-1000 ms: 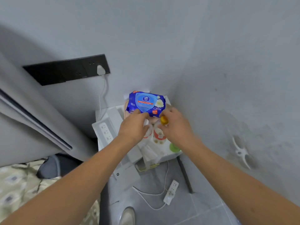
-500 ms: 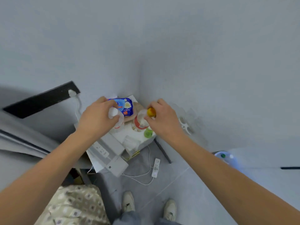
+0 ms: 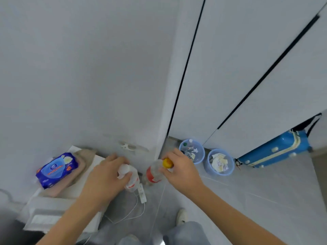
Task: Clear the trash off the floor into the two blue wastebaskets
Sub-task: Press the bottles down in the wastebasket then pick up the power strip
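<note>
The person's left hand point(image 3: 106, 175) is gripping a clear bottle point(image 3: 131, 177), and the right hand point(image 3: 178, 168) is gripping a yellow-capped bottle point(image 3: 155, 171). Both wastebaskets point(image 3: 218, 161) are standing just right of that hand; carrying each bottle over a rim before releasing seems wisest.

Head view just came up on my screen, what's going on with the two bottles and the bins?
A person is holding a plastic bottle in each hand. The left hand has its grip around a clear bottle with a white cap; the right hand holds a red-labelled bottle with a yellow cap near its neck. Both bottles are off the floor. The two blue wastebaskets stand by the wall to the right, already holding some trash.
</note>
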A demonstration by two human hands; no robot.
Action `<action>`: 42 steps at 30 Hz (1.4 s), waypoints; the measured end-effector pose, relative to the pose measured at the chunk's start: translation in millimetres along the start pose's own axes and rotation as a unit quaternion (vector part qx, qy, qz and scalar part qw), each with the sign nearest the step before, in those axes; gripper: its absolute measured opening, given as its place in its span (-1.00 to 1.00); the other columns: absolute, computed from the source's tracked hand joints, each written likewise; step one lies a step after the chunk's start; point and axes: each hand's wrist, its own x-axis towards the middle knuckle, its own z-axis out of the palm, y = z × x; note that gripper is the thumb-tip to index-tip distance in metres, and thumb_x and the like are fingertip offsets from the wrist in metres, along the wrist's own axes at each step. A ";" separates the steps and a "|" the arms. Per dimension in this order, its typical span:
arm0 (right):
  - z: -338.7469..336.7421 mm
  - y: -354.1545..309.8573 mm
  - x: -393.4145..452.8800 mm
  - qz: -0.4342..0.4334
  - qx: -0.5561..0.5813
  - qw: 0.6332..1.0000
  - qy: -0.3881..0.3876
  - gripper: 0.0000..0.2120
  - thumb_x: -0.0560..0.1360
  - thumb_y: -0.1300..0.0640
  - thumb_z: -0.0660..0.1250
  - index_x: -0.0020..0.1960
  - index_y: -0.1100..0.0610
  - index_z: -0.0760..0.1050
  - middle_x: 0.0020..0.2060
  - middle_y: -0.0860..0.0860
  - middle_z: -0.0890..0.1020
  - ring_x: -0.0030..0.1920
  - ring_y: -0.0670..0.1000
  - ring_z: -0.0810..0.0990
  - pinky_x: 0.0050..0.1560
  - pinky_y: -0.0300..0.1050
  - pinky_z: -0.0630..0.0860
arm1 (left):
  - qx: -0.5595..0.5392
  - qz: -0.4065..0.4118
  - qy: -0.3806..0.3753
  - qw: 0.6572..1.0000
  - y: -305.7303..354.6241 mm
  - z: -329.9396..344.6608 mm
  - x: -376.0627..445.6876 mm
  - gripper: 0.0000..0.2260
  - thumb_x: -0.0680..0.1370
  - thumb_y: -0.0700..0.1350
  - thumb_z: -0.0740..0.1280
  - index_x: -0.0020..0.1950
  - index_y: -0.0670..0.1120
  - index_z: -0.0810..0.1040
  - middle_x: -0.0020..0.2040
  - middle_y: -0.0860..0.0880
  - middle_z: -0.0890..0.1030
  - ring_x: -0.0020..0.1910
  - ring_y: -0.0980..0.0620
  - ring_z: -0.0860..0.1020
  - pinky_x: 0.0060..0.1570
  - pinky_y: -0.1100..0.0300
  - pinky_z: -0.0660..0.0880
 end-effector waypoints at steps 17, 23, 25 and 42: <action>-19.0 457.3 85.7 0.239 0.002 0.970 0.037 -0.83 0.42 0.16 0.44 -0.02 0.08 0.53 -0.03 -0.02 0.50 -0.15 0.05 0.55 -0.18 0.03 0.55 | -0.050 0.006 -0.067 0.996 184.6 367.5 286.3 -0.85 0.45 -0.10 0.44 -0.01 0.00 0.56 -0.03 0.04 0.48 -0.16 -0.04 0.54 -0.16 0.02 0.51; 56.7 590.6 140.4 0.214 -0.004 0.976 0.033 -0.83 0.44 0.19 0.46 0.00 0.16 0.53 0.00 0.03 0.48 -0.18 0.12 0.55 -0.20 0.09 0.54 | -0.069 -0.055 -0.085 0.992 159.5 526.5 369.2 -0.82 0.47 -0.14 0.45 0.05 -0.05 0.57 0.07 0.00 0.50 -0.09 -0.10 0.58 -0.12 0.04 0.51; 87.0 623.3 151.5 0.205 -0.015 0.978 0.024 -0.81 0.44 0.21 0.46 0.02 0.16 0.53 0.02 0.04 0.47 -0.18 0.13 0.55 -0.21 0.07 0.54 | -0.069 -0.061 -0.089 0.992 144.2 571.5 386.9 -0.80 0.47 -0.15 0.46 0.07 -0.06 0.56 0.09 0.00 0.49 -0.07 -0.09 0.57 -0.13 0.10 0.45; 221.1 731.0 160.8 0.169 -0.091 0.981 -0.020 -0.78 0.47 0.18 0.46 0.02 0.12 0.44 -0.01 0.03 0.43 -0.28 0.04 0.46 -0.34 -0.10 0.48 | -0.039 -0.024 -0.080 0.996 91.4 735.5 414.9 -0.72 0.49 -0.06 0.50 0.00 0.06 0.39 0.01 0.11 0.33 -0.21 0.07 0.44 -0.23 0.27 0.39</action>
